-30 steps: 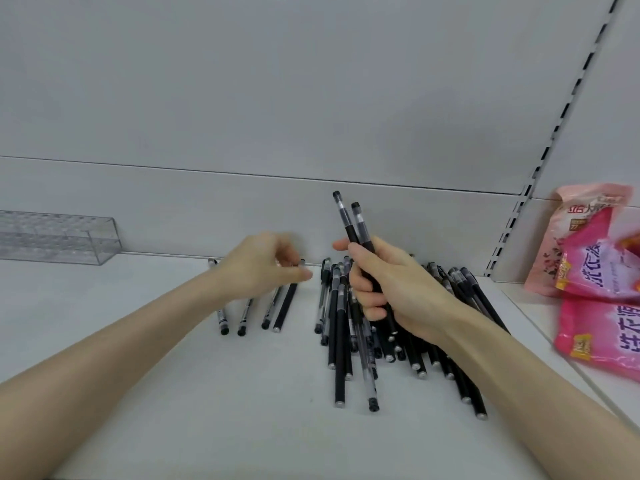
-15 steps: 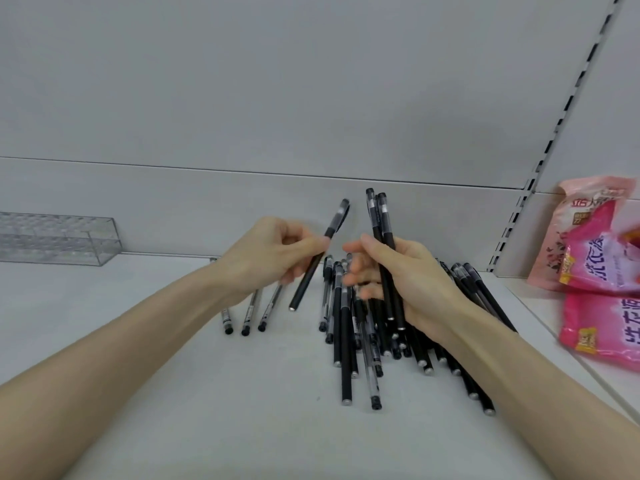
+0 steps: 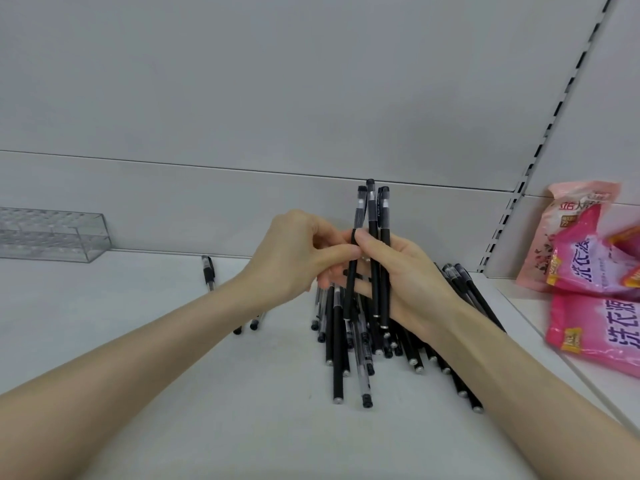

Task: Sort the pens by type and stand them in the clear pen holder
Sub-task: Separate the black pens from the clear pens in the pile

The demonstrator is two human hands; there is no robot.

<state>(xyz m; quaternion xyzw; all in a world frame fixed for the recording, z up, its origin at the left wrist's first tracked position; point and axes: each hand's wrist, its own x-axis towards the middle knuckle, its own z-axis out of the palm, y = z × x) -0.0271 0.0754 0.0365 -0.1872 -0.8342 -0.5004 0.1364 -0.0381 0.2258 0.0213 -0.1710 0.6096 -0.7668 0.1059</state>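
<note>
The shelf [image 3: 166, 403] carries the pen pile [image 3: 346, 344], a loose heap of mixed black-barrel and clear-barrel pens lying roughly parallel, with one end toward the person. The pile is the reference for all positions below.

Directly above the pile, the right hand [image 3: 415, 285] acts as the collecting grip. Its fingers are curled fully round two black pens [image 3: 379, 223], which stand near upright with caps up. Holding them vertical keeps like pens aligned as one bundle, presumably so that the bundle can be lowered into the holder in one pass.

Above the left edge of the pile, the left hand [image 3: 294, 258] acts as the feeding grip. Thumb and forefinger are closed to a narrow pinch on a third black pen [image 3: 360, 209], which is set against the left side of the bundle. The right thumb also touches this pen. The hand-over appears to be in progress, and which hand bears the load cannot be told.

Left of the pile, a few pens [image 3: 209, 271] lie apart, partly hidden by the left forearm. They appear to be a separated type.

Far left of the pile, at the back of the shelf, the clear pen holder [image 3: 55, 233] stands with no pens visible in it. Right of the pile lie pink bags [image 3: 588, 282].
</note>
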